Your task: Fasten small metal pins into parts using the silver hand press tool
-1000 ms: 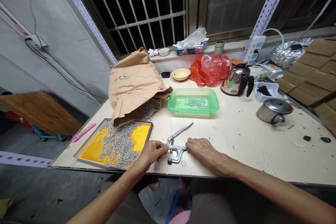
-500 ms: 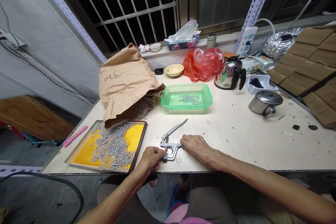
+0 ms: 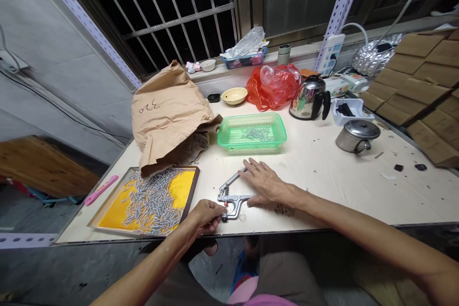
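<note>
A pair of grey snap pliers (image 3: 234, 198) with a coil spring lies on the table near its front edge, handles spread apart. My left hand (image 3: 206, 215) is at the jaw end, thumb and fingers pinched together by a small red part. What exactly is between those fingertips is too small to make out. My right hand (image 3: 265, 182) is spread over the handle ends, fingertips on the upper handle and thumb by the lower one. To the left, a shallow tray (image 3: 192, 192) with a yellow bottom holds many small silvery metal pieces (image 3: 152, 205).
A brown paper bag (image 3: 168, 110) leans over the tray's back edge. Behind the pliers stands a green basket (image 3: 251, 146) with more metal pieces. A kettle (image 3: 308, 98), a lidded metal cup (image 3: 353, 138) and a red plastic bag (image 3: 268, 93) stand farther back.
My right hand has gone from the lower handle's end up and outward, its fingers now spread across to the upper handle. My left hand stays at the jaw.
</note>
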Demonstrator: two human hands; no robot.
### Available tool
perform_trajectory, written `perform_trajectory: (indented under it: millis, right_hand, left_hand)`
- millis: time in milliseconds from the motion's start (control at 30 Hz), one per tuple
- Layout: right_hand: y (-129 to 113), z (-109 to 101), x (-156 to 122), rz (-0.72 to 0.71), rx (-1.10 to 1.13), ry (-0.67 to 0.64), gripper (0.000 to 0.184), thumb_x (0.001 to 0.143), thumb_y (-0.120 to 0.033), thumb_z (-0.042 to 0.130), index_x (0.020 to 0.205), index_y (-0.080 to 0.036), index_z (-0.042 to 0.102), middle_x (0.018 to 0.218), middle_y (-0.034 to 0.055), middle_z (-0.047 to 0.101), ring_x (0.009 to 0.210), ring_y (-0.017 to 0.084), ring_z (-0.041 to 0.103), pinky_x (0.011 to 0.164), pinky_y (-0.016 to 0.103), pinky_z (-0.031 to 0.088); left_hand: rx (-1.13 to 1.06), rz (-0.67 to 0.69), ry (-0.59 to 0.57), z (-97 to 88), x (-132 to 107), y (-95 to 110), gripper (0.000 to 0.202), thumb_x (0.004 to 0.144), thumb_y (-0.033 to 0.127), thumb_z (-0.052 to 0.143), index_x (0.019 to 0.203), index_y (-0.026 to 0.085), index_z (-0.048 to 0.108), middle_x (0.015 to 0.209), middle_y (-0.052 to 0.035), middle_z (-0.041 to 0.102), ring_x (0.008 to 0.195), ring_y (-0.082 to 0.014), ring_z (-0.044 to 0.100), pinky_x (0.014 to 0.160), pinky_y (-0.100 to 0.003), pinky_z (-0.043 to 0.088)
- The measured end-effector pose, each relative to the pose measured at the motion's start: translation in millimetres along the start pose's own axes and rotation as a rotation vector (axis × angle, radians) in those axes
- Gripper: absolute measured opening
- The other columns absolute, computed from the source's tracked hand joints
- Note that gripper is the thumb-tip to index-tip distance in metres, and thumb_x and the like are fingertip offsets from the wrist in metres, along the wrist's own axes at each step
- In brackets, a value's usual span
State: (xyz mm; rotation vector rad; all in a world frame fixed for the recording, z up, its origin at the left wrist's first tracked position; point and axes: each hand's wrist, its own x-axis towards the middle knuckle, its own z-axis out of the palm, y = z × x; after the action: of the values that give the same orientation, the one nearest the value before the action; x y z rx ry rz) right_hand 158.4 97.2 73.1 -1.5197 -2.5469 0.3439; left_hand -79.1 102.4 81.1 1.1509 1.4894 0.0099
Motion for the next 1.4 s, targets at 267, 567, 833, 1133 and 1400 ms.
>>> perform_trajectory:
  millis: [267, 567, 833, 1133, 1400]
  right_hand:
    - [7.0, -1.5, 12.6, -0.042, -0.013, -0.033, 0.099, 0.057, -0.065, 0.071, 0.134, -0.009, 0.04, 0.129, 0.0208, 0.046, 0.123, 0.037, 0.034, 0.102, 0.051, 0.025]
    - [22.2, 4.3, 10.4, -0.126, 0.059, -0.05, 0.102, 0.066, -0.071, 0.059, 0.143, -0.013, 0.027, 0.148, 0.0194, 0.024, 0.138, 0.036, 0.004, 0.108, 0.055, 0.01]
    - [31.6, 1.4, 30.7, -0.152, 0.013, -0.102, 0.107, 0.057, -0.071, 0.064, 0.141, -0.014, 0.031, 0.147, 0.0197, 0.022, 0.135, 0.042, 0.009, 0.105, 0.06, 0.01]
    - [27.4, 0.1, 29.1, -0.169, -0.01, -0.016, 0.087, 0.06, -0.07, 0.063, 0.122, -0.011, 0.049, 0.113, 0.015, 0.049, 0.103, 0.031, 0.042, 0.097, 0.055, 0.025]
    - [9.6, -13.2, 11.4, -0.093, -0.004, -0.031, 0.054, 0.072, -0.058, 0.065, 0.104, -0.015, 0.059, 0.103, 0.0111, 0.053, 0.099, 0.027, 0.043, 0.083, 0.039, 0.035]
  left_hand:
    - [-0.067, -0.04, 0.031, 3.3, 0.9, -1.0, 0.044, 0.055, 0.052, 0.075, 0.056, 0.015, 0.052, 0.038, 0.006, 0.047, 0.029, -0.0044, 0.036, 0.035, -0.018, 0.023]
    - [-0.038, -0.033, 0.019, 3.6, 1.7, -1.5, 0.045, 0.052, 0.055, 0.073, 0.056, 0.015, 0.052, 0.035, 0.0056, 0.045, 0.029, -0.0049, 0.034, 0.035, -0.019, 0.021]
    - [-0.051, -0.029, 0.034, 4.9, 1.3, -4.0, 0.046, 0.049, 0.056, 0.073, 0.055, 0.016, 0.051, 0.036, 0.0055, 0.045, 0.03, -0.0046, 0.035, 0.034, -0.018, 0.022]
    - [-0.114, -0.047, 0.102, 14.0, -7.8, 3.3, 0.044, 0.051, 0.051, 0.075, 0.054, 0.016, 0.049, 0.039, 0.0061, 0.045, 0.032, -0.0046, 0.037, 0.036, -0.019, 0.028]
    - [0.241, 0.111, 0.327, 19.6, -23.9, 5.2, 0.037, 0.079, 0.051, 0.051, 0.065, 0.017, 0.054, 0.054, 0.001, 0.052, 0.046, -0.0124, 0.05, 0.049, -0.026, 0.04]
